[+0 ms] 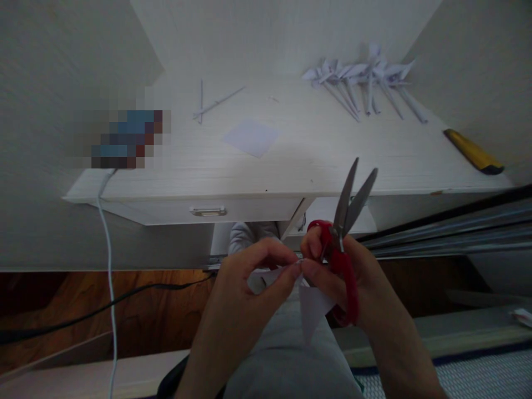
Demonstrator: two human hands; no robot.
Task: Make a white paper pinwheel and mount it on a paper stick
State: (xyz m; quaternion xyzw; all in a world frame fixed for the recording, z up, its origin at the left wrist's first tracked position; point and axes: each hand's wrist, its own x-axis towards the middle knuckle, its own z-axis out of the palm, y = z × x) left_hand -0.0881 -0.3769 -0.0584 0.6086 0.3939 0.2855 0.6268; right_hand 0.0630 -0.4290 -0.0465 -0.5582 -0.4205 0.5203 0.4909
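Over my lap, my left hand point(245, 288) pinches a small piece of white paper point(313, 313) between thumb and fingertips. My right hand point(366, 277) meets it there, its thumb and finger pinching at the same spot. Red-handled scissors point(352, 288) hang on the fingers of that right hand, their blades partly apart and pointing up and away from me. Part of the paper hangs down below the right thumb; the rest is hidden by my fingers. On the white desk beyond lies a flat square of white paper point(251, 137).
Folded white paper pieces with rolled stems point(369, 75) lie at the back right. Two thin paper sticks point(220, 103) cross at back left. A yellow-and-black tool point(474, 152) rests at right. A white cable point(108, 249) runs from a blurred-out object. The desk edge has a drawer point(166, 211).
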